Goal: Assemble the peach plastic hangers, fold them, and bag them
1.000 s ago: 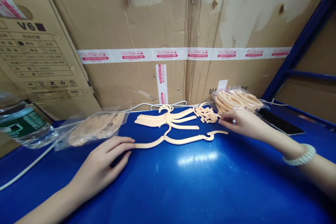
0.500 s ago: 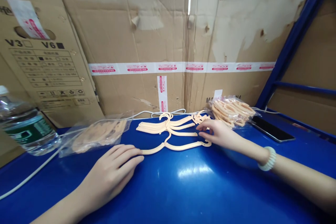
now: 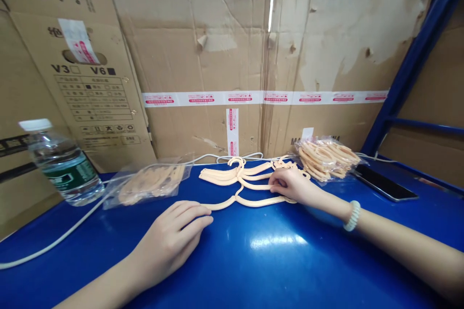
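Note:
A peach plastic hanger (image 3: 250,201) lies flat on the blue table (image 3: 253,260). My left hand (image 3: 174,239) rests flat on the table, fingers stretched out, fingertips touching the hanger's left end. My right hand (image 3: 292,186) is curled over the hanger's right end, fingers pinched on a small peach piece that I cannot make out. A stack of the same hangers (image 3: 235,174) lies just behind. Several small loose peach clips (image 3: 290,164) sit behind my right hand.
A clear bag of peach parts (image 3: 328,157) and a dark phone (image 3: 384,184) lie at the right. Another clear bag (image 3: 152,183), a water bottle (image 3: 61,161) and a white cable (image 3: 54,244) are at the left. Cardboard boxes (image 3: 217,58) wall the back; a blue frame (image 3: 409,67) stands right.
My right hand came in from the clip pile at the right onto the hanger's right end. The left hand stayed at the left end. The camera tilted up.

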{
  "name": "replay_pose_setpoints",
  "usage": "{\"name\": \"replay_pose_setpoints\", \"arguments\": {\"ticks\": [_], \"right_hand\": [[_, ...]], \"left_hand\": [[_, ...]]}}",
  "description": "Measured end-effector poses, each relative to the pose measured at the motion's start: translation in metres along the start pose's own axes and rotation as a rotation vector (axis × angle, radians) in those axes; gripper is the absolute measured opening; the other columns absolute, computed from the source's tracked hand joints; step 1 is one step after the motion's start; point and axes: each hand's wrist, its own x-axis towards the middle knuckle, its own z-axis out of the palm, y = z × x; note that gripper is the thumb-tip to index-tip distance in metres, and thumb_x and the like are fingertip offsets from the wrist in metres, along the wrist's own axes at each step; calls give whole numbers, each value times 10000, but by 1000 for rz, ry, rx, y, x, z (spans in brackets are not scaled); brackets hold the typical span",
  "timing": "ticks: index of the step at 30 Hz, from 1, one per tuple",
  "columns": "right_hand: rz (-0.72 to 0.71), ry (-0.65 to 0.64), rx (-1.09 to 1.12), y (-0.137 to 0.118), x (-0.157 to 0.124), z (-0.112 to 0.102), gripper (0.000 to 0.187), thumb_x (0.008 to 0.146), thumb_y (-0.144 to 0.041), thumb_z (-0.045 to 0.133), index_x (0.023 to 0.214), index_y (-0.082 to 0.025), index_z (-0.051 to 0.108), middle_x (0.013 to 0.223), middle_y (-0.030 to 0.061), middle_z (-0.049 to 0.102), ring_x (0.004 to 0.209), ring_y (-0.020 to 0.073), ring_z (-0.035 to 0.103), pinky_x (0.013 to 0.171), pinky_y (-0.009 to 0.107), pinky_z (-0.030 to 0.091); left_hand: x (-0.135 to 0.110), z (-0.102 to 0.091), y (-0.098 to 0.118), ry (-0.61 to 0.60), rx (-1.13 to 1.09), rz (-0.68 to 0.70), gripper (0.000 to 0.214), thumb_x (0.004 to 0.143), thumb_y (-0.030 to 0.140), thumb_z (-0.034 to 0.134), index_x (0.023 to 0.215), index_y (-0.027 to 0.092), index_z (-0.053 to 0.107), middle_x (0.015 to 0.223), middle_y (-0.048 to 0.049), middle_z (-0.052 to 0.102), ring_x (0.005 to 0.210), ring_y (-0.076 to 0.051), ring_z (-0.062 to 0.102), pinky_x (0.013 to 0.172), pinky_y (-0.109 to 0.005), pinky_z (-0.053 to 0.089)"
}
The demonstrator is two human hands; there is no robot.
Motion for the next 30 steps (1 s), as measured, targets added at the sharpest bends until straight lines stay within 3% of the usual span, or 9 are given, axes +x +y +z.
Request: {"name": "replay_pose_setpoints", "arguments": {"ticks": [7, 12, 15, 20, 23, 25, 28, 30], "right_hand": [[-33, 135, 5, 0, -22, -32, 75, 880, -227, 646, 832, -174, 668, 699, 16, 617, 590, 142, 552, 555, 244, 425], [-157, 228, 86, -14, -42, -34, 92, 942, -258, 602, 893, -197, 650, 785, 35, 637, 639, 143, 582, 558, 238, 464], [-228, 246, 101, -29, -53, -25, 66, 954, -215, 579, 915, -205, 631, 782, 27, 629, 643, 135, 579, 584, 238, 475], [-284, 179, 73, -41, -60, -16, 92, 975, -199, 532, 944, -205, 618, 841, 50, 639, 727, 149, 607, 624, 247, 482], [-254, 174, 99, -31, -57, -25, 85, 968, -239, 566, 933, -205, 635, 840, 47, 663, 737, 152, 622, 645, 248, 497], [-188, 251, 70, -18, -55, -37, 102, 959, -260, 581, 905, -208, 649, 810, 39, 677, 702, 153, 627, 629, 254, 501], [-71, 387, -107, 12, -51, -56, 123, 942, -263, 569, 903, -212, 674, 780, 40, 691, 625, 165, 612, 598, 291, 501], [-66, 325, -248, 34, -50, -63, 157, 917, -245, 551, 935, -214, 703, 807, 65, 702, 749, 226, 639, 690, 357, 528]], "left_hand": [[1, -3, 4, 63, -32, -181, 316, 968, 107, 484, 1269, 187, 539, 1137, -93, 685, 1064, -216, 642, 939, -379, 536], [1, -3, 7, 21, -14, -426, 568, 976, 340, 511, 1496, 217, 318, 1515, -162, 417, 1379, -331, 436, 1080, -528, 448], [1, 0, 11, -27, -109, -485, 569, 1001, 354, 471, 1523, 241, 276, 1485, -136, 478, 1317, -296, 525, 1039, -436, 506], [10, -2, 16, -66, -258, -379, 348, 1029, 251, 395, 1354, 269, 518, 1232, -57, 684, 1096, -207, 673, 895, -243, 565], [15, -6, 19, -79, -264, -420, 307, 1022, 272, 415, 1290, 293, 564, 1213, -21, 695, 1028, -197, 691, 828, -212, 578], [15, -7, 20, -91, -275, -442, 295, 1015, 292, 428, 1273, 308, 572, 1236, -3, 686, 1032, -201, 688, 813, -213, 583], [13, -5, 20, -87, -314, -452, 270, 1008, 295, 435, 1219, 316, 601, 1167, 15, 713, 987, -199, 701, 744, -203, 593], [12, -4, 19, -86, -340, -463, 262, 1005, 298, 438, 1196, 315, 617, 1149, 18, 721, 993, -203, 703, 735, -203, 595]]}}
